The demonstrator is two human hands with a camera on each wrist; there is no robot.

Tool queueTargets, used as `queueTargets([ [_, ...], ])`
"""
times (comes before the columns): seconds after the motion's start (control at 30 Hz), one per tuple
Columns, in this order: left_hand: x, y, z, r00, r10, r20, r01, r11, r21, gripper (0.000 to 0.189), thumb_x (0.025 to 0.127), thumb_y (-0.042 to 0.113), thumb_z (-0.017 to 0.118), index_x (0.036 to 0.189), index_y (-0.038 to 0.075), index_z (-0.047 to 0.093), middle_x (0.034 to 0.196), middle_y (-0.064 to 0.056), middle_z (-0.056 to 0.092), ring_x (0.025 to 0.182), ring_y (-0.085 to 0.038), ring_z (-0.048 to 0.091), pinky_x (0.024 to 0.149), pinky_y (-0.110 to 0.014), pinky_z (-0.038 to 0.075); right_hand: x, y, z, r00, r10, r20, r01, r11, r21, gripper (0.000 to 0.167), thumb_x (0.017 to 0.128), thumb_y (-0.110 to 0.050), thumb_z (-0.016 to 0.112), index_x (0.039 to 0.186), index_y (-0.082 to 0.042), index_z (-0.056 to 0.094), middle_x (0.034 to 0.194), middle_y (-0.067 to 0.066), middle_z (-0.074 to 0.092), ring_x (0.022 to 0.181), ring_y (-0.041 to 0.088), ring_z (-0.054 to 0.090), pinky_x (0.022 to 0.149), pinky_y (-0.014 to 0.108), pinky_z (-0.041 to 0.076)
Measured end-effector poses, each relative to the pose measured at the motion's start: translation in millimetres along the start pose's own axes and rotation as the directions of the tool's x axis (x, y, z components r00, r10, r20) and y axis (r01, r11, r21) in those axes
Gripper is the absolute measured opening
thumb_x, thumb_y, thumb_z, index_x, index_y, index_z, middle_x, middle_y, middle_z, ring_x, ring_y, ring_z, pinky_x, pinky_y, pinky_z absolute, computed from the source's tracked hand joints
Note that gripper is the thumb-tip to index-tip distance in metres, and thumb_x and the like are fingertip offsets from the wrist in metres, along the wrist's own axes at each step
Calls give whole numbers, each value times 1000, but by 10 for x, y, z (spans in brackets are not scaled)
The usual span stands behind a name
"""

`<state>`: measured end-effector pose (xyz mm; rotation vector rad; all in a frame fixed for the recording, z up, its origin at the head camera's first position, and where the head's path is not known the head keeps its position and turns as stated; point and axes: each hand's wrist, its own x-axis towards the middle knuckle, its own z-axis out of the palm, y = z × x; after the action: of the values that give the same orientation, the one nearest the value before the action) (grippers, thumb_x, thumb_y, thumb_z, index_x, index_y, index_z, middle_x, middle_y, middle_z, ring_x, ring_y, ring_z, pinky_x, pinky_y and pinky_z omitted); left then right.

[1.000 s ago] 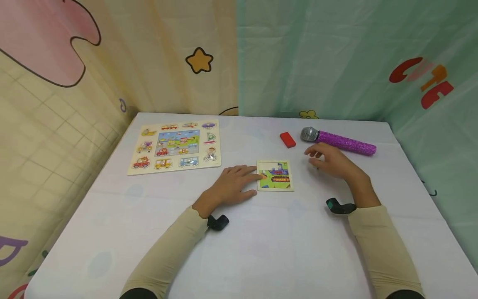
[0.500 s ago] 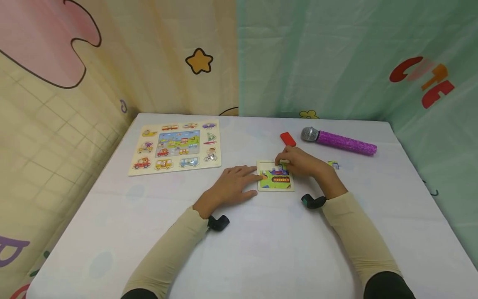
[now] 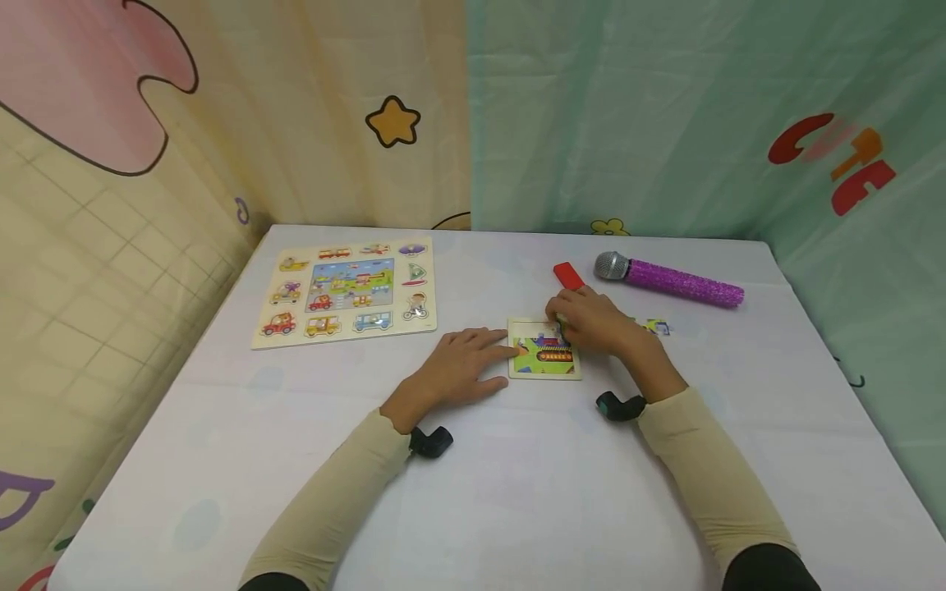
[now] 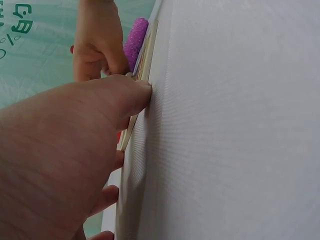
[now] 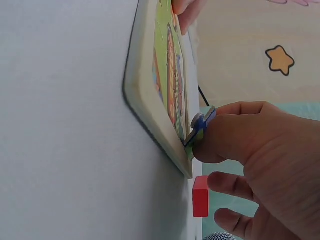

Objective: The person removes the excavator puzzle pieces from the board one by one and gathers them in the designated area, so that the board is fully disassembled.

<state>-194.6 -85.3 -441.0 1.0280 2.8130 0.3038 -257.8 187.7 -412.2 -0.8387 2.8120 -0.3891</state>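
1. A person's two bare hands work at a white table [image 3: 517, 476], seen from above; both arms wear beige sleeves, dark near the elbows, with a small black camera [image 3: 432, 443] at the left wrist and another at the right.
2. In the middle lies a small puzzle board [image 5: 141, 85], flat on the table, with a pale wooden rim. Its picture shows a tracked vehicle in orange and purple on green; an area toward the top left is pale.
3. The left hand [image 3: 461, 367] rests palm down at the board's left side, fingers straight and slightly spread, its index fingertip on the picture and its thumb by the near left corner.
4. The right hand [image 3: 594, 322] pinches a puzzle piece [image 5: 202, 122] between thumb and index finger. The piece, blue and green, stands tilted on edge at the board's far right corner; the other fingers are apart from it.
5. Just beyond that hand lies a red block [image 3: 567, 275]; to its right, a glittery purple microphone [image 3: 668, 279] with a silver head.
6. A colourful loose piece [image 3: 656, 327] shows behind the right wrist, partly hidden.
7. Farther left lies a larger board [image 3: 346, 324] with vehicle pictures.
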Motion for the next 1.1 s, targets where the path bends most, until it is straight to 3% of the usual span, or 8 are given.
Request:
queueTargets([
  [0.3, 1, -4, 23, 1000, 3, -13, -3, 1000, 2, 54, 100, 50, 57, 152, 37, 47, 162, 3, 34, 146, -27, 30, 112, -51, 30, -58, 121, 36, 993, -49, -106, 61, 992, 110, 17, 97, -1, 65, 108, -13, 68, 108, 2, 69, 103, 23, 61, 94, 47, 45],
  [0.53, 7, -9, 36, 1000, 2, -4, -2, 1000, 11, 55, 100, 51, 56, 152, 39, 46, 162, 4, 34, 147, -26, 29, 112, -50, 29, -106, 211, 59, 980, -69, -187, 117, 959, 258, 17, 98, 2, 63, 110, -8, 69, 108, 4, 69, 104, 24, 61, 97, 47, 48],
  [0.67, 2, -9, 32, 1000, 2, -10, -2, 1000, 6, 54, 100, 51, 57, 152, 39, 47, 162, 4, 34, 146, -26, 30, 112, -50, 30, -134, 249, 24, 981, -51, -188, 114, 933, 342, 19, 99, 5, 59, 113, -5, 68, 111, 8, 68, 109, 26, 60, 100, 49, 46],
  [0.77, -3, -6, 26, 1000, -1, -9, 1, 1000, 5, 54, 100, 51, 56, 152, 38, 47, 162, 4, 34, 146, -27, 30, 111, -50, 30, -173, 282, -28, 984, 6, -177, 64, 920, 387, 20, 100, 4, 58, 115, -4, 69, 115, 9, 68, 109, 27, 60, 97, 48, 48],
  [0.9, -4, -5, 21, 1000, 0, -9, 0, 1000, 4, 54, 100, 50, 57, 152, 37, 47, 162, 3, 34, 146, -26, 30, 112, -50, 29, -312, 382, -118, 976, 101, -191, -9, 901, 434, 23, 100, 0, 61, 121, -3, 68, 114, 12, 68, 102, 29, 63, 82, 38, 55],
  [1.1, -9, -6, 8, 1000, 10, -18, -10, 1000, -2, 55, 100, 50, 58, 152, 36, 47, 161, 2, 35, 146, -27, 30, 112, -50, 29, -689, 738, -245, 933, 244, -263, -84, 862, 501, 25, 100, -11, 65, 123, 0, 66, 113, 14, 69, 99, 22, 66, 77, 20, 53],
])
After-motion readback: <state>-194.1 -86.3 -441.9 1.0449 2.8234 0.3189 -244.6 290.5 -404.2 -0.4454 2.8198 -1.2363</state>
